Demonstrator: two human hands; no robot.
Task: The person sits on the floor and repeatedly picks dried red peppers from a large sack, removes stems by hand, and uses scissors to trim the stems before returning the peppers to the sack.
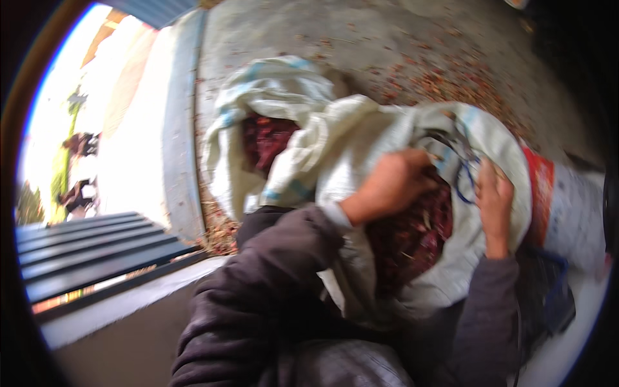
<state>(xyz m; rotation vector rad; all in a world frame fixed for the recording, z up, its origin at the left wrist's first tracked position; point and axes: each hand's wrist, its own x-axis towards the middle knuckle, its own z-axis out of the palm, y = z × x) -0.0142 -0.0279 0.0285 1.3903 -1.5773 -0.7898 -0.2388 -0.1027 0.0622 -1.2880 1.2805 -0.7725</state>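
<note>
My left hand (394, 184) is curled above the mouth of a white woven sack (488, 242) with its rim rolled outward. A pale stem shows at its fingertips, seemingly of a dried chilli, though blur hides most of it. Dark red dried chillies (411, 242) fill the sack below. At the sack's right inner side, the fingers of my right hand (493, 203) close around the blue-looped handle of scissors (464, 179). Their dark metal part points up and left across the rim.
A second woven sack (271, 82) of red chillies stands to the left. Chilli bits and stems (440, 80) litter the concrete floor (271, 24). A red-and-white sack (566, 203) and a dark crate (551, 290) lie at right. Slatted blue metal (96, 251) borders the bright opening at left.
</note>
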